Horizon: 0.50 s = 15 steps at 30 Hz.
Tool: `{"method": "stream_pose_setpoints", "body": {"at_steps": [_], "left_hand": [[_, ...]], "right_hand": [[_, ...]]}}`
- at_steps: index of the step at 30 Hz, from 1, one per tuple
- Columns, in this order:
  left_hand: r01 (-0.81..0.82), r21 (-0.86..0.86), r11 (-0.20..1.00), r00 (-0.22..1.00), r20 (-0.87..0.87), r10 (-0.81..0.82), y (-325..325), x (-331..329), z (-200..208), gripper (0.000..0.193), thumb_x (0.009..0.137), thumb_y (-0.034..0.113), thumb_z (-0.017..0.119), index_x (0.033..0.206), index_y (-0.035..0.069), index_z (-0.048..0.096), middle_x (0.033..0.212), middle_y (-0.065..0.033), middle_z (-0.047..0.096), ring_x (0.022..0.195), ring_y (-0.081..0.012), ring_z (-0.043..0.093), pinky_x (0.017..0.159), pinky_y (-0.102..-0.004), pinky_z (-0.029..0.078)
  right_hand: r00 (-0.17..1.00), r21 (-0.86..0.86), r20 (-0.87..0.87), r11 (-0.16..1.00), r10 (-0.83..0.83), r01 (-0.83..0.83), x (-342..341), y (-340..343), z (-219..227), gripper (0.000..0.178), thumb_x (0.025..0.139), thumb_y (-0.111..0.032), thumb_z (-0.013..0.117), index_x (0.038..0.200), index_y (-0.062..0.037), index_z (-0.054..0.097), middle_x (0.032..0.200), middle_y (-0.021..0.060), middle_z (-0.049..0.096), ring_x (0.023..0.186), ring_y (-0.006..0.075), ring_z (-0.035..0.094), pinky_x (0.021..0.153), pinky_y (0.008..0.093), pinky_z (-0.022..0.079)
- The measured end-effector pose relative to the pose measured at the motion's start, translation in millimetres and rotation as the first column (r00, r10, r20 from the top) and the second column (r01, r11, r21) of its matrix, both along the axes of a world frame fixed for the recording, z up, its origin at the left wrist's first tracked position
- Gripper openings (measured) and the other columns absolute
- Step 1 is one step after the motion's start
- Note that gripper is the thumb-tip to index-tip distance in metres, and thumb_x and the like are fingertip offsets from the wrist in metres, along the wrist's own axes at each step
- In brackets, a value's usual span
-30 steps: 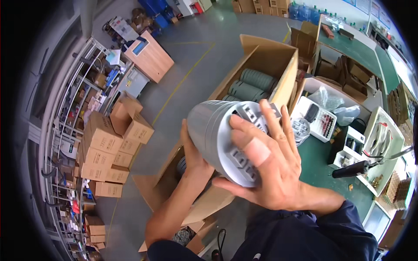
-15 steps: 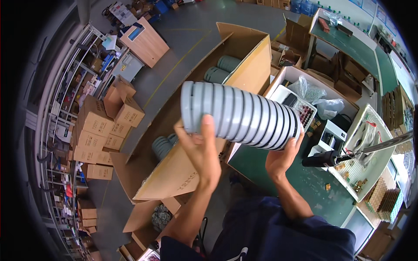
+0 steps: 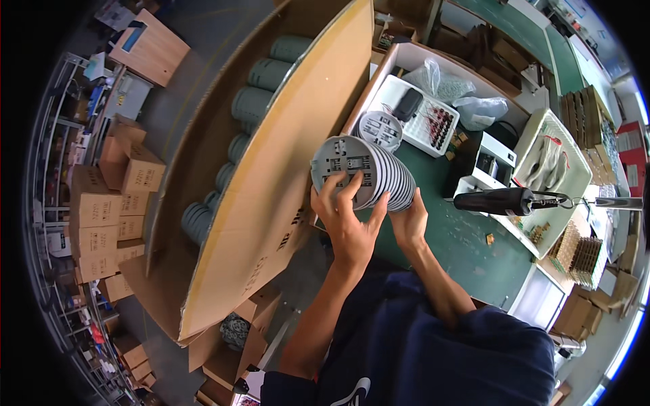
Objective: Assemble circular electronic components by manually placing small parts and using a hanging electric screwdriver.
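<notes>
A stack of nested grey round plastic housings (image 3: 396,177) is held between my hands over the bench edge, its end face with moulded slots turned up toward the left. My left hand (image 3: 349,220) grips that end, fingers bent onto the face and thumb along the side. My right hand (image 3: 410,222) is wrapped under the stack's right side; part of its fingers is hidden behind it. Just beyond the stack, another grey round housing (image 3: 380,128) shows its slotted inside, beside a white tray (image 3: 425,139) of small dark red parts.
A tall open carton (image 3: 298,128) at my left holds several grey stacks (image 3: 252,103). On the green bench (image 3: 443,233) are a black hanging screwdriver (image 3: 494,201), a white box (image 3: 497,159), plastic bags (image 3: 481,111) and a cream tray (image 3: 575,145). Cartons (image 3: 98,203) are piled farther left.
The stack has swung from lying crosswise over the carton to the bench side, its end face now showing. My left hand has shifted onto that face. The view has turned right.
</notes>
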<state>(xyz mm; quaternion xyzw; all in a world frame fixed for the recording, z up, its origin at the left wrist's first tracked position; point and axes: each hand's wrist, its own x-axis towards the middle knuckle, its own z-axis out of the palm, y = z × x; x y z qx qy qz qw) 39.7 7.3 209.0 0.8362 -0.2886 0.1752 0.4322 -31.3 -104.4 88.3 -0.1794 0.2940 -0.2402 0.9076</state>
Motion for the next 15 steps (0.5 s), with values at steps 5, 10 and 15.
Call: {"method": "stream_pose_setpoints", "body": {"at_steps": [5, 10, 15], "left_hand": [[0.054, -0.001, 0.999, 0.999, -0.002, -0.054, -16, 5, -28, 0.058, 0.078, 0.022, 0.09, 0.125, 0.006, 0.062, 0.13, -0.0137, 0.054, 0.126, -0.0373, 0.045, 0.108, -0.0542, 0.038], [0.168, -0.009, 0.986, 0.986, 0.005, -0.168, -30, 0, -47, 0.057, 0.074, 0.022, 0.093, 0.122, 0.01, 0.064, 0.13, -0.0108, 0.054, 0.126, -0.0384, 0.045, 0.109, -0.0571, 0.037], [0.221, 0.014, 0.975, 0.975, -0.006, -0.221, -35, 0, -62, 0.056, 0.072, 0.023, 0.093, 0.119, 0.011, 0.065, 0.13, -0.0101, 0.055, 0.125, -0.0376, 0.047, 0.108, -0.0574, 0.037]], "right_hand": [[0.999, -0.06, -0.022, 0.998, -0.029, 0.028, -13, -23, -38, 0.053, 0.112, -0.039, 0.038, 0.145, 0.0008, 0.048, 0.148, 0.0136, 0.054, 0.138, 0.0276, 0.048, 0.12, 0.0463, 0.032], [0.982, -0.085, -0.166, 0.993, -0.094, 0.08, -27, -34, -77, 0.04, 0.112, -0.028, 0.041, 0.136, 0.0002, 0.055, 0.135, 0.0098, 0.063, 0.124, 0.0234, 0.057, 0.111, 0.0416, 0.04], [0.935, -0.214, -0.347, 0.977, -0.067, -0.01, -39, -45, -86, 0.041, 0.112, -0.023, 0.041, 0.141, 0.0028, 0.053, 0.132, 0.0098, 0.064, 0.117, 0.0197, 0.06, 0.105, 0.0358, 0.044]]}}
